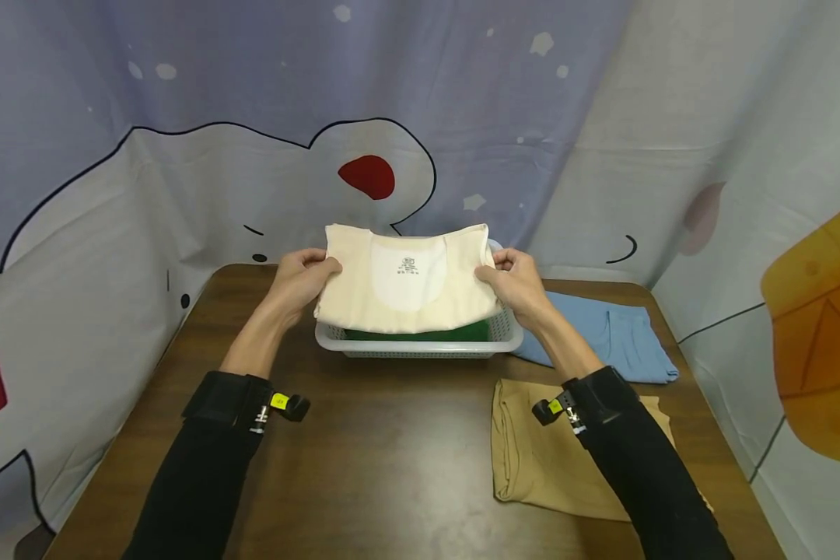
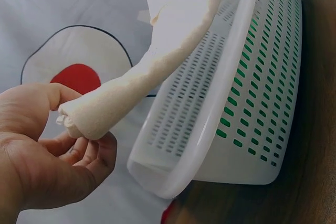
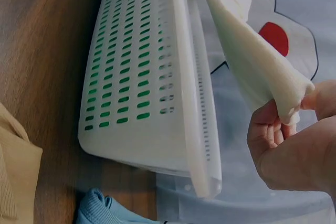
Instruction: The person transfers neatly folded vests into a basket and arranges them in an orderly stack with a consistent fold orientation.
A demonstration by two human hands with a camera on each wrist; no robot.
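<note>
A folded cream shirt (image 1: 346, 288) with a printed neck label hangs spread between both hands, over a white plastic basket (image 1: 420, 351). My left hand (image 1: 301, 280) pinches its left edge between thumb and fingers, and in the left wrist view the left hand (image 2: 58, 150) grips a rolled-looking folded end. The right edge is pinched by my right hand (image 1: 518, 284). In the right wrist view the right hand (image 3: 299, 140) holds the bunched corner above the basket rim (image 3: 191, 103). Green cloth (image 1: 420, 334) lies inside the basket, mostly hidden under the shirt.
A folded blue garment (image 1: 623, 342) lies to the right of the basket, partly behind the right forearm. Nearer on the right is a folded tan garment (image 1: 553, 467). All stand on a brown wooden table (image 1: 378, 451), with a printed curtain (image 1: 252, 62) behind it.
</note>
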